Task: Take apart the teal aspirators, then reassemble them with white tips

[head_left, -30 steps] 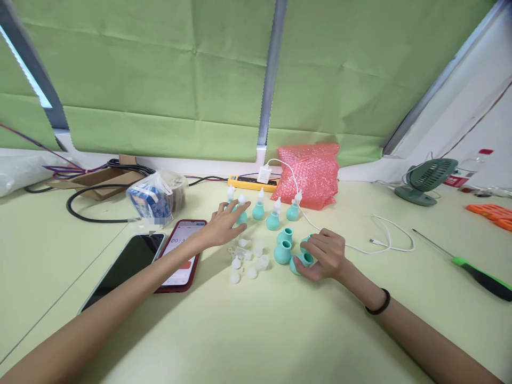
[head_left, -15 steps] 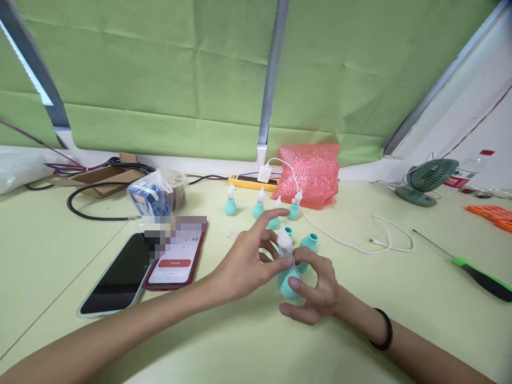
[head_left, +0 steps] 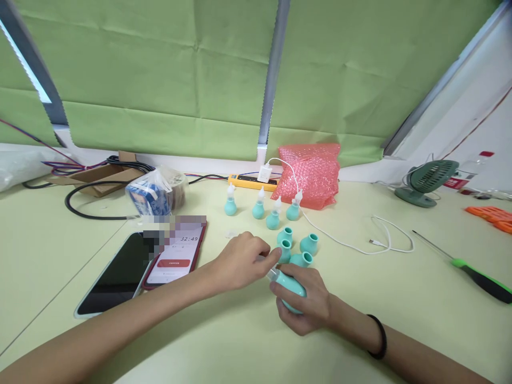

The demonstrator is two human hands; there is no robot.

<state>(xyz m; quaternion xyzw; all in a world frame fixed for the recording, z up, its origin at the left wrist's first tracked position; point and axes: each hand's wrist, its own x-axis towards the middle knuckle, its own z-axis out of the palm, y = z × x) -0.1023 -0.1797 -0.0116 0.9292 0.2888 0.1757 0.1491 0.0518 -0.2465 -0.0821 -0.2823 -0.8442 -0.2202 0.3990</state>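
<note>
My right hand (head_left: 306, 298) is wrapped round the teal rubber bulb (head_left: 291, 285) of a nasal aspirator, which lies tilted to the left. My left hand (head_left: 244, 261) is closed on the aspirator's clear nozzle end (head_left: 273, 273), its tip hidden by the fingers. Just beyond my hands several teal bulbs without nozzles stand or lean together, among them one bulb (head_left: 309, 244) with its open neck up. Farther back, several aspirators with clear nozzles stand upright, one aspirator (head_left: 273, 217) nearest to the loose bulbs.
Left of my hands lie a black-screened phone (head_left: 116, 277) and a red-cased phone (head_left: 178, 253). A pink bubble-wrap bag (head_left: 308, 176) and a yellow power strip (head_left: 252, 182) are at the back. A white cable (head_left: 340, 237), a screwdriver (head_left: 476, 274) and a green fan (head_left: 430, 178) are right.
The aspirator has gone from upright to tilted left. My right hand has closed round its bulb, while my left hand has drawn in its fingers and closed on the nozzle.
</note>
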